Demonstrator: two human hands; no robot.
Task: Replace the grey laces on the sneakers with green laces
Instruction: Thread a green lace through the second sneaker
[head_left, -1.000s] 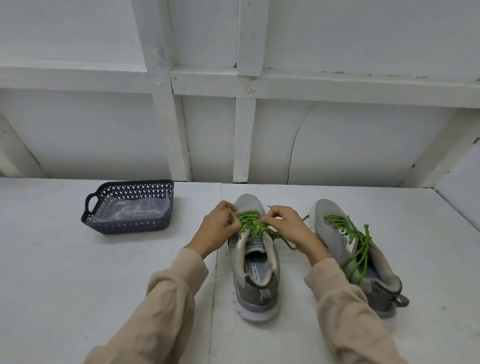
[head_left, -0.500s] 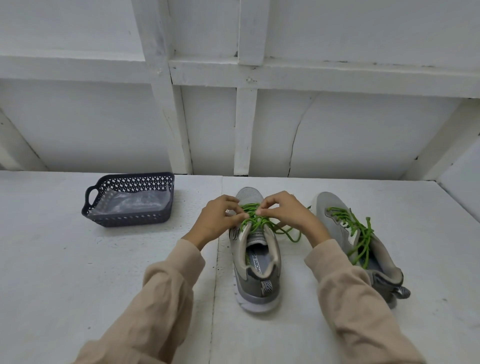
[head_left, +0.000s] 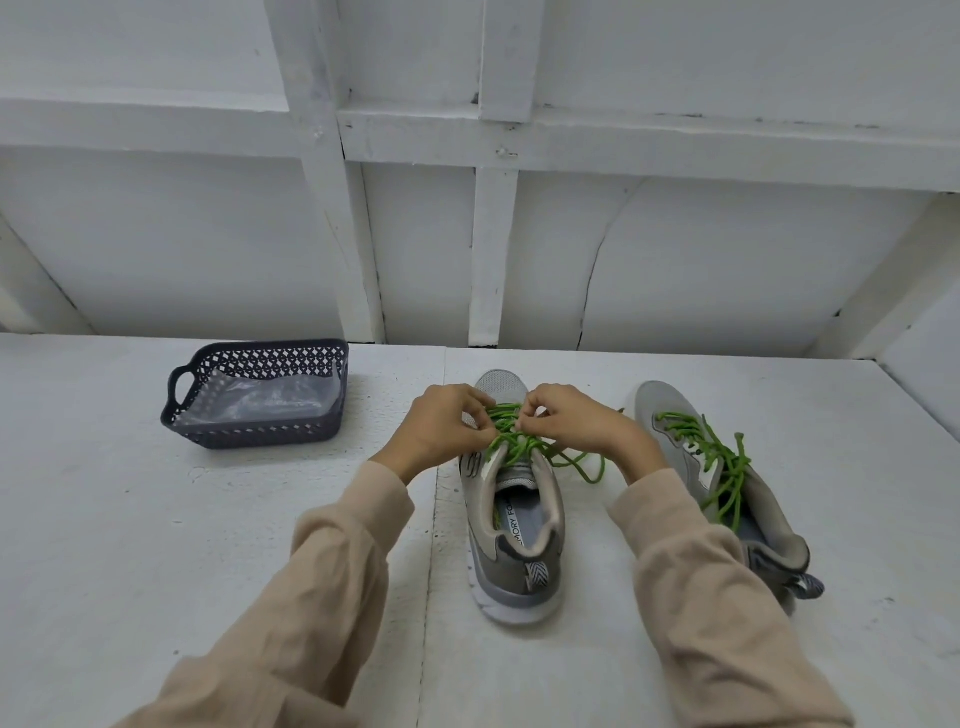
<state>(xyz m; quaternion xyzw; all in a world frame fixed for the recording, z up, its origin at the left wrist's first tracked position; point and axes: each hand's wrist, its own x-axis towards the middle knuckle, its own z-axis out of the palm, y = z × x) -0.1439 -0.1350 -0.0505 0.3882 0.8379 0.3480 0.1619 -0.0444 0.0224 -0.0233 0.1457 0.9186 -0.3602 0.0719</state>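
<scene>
Both forearms reach forward over the tabletop (head_left: 156, 519). The left hand (head_left: 441, 428) and right hand (head_left: 571, 423), fingers curled, pinch the green lace (head_left: 511, 441) above the near sneaker (head_left: 514, 545).

The middle shoe (head_left: 511, 561) is standing on the table (head_left: 156, 545) with the right shoe (head_left: 769, 530) beside it, toes pointing at the wall (head_left: 727, 260). The left hand (head_left: 441, 431) and right hand (head_left: 576, 423) are pinching the middle shoe's lace (head_left: 514, 444) (one end is trailing rightward). The basket (head_left: 260, 436) is sitting far left, a bag (head_left: 270, 410) lying inside.

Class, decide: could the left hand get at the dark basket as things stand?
Probably yes: the dark basket lies left of the left hand, nothing between them, but that hand pinches the green lace.
</scene>
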